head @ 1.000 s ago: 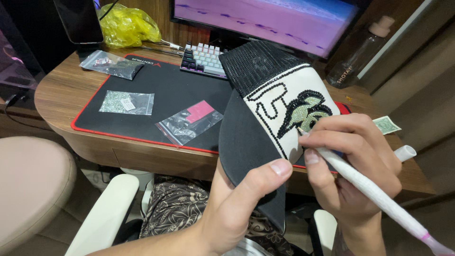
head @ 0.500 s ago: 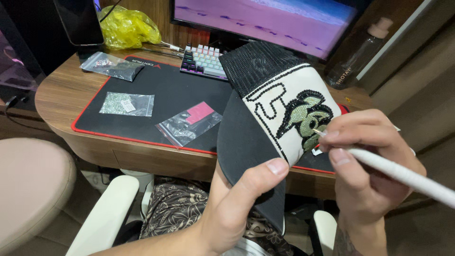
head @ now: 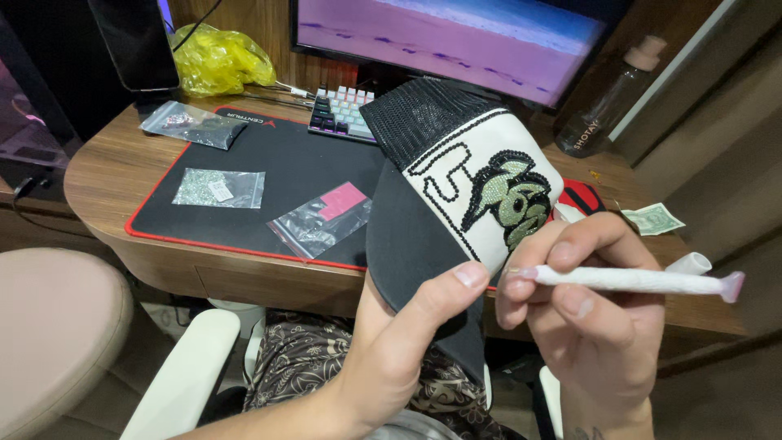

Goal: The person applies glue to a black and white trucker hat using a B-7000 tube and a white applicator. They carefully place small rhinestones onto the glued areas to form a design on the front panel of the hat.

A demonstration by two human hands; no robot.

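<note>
1. Head view: I see left hand [head: 391,350] gripping cap [head: 464,212] by brim, above desk edge [head: 106,187].
2. Right hand [head: 595,318] fingers pinched on white pen [head: 635,279].
3. Change vs 1 s ago: pen swung near-level, tip now off beaded design; cap unmoved.

Three clear zip bags [head: 319,223] lie on the black mat below a purple-lit monitor [head: 456,41].

A wooden desk [head: 106,175] carries a black mat [head: 277,175] with three small plastic bags. Far back sit a keyboard [head: 342,110], a yellow bag [head: 216,57] and a monitor [head: 456,37]; right, a bottle [head: 607,110] and a banknote [head: 652,218].
</note>
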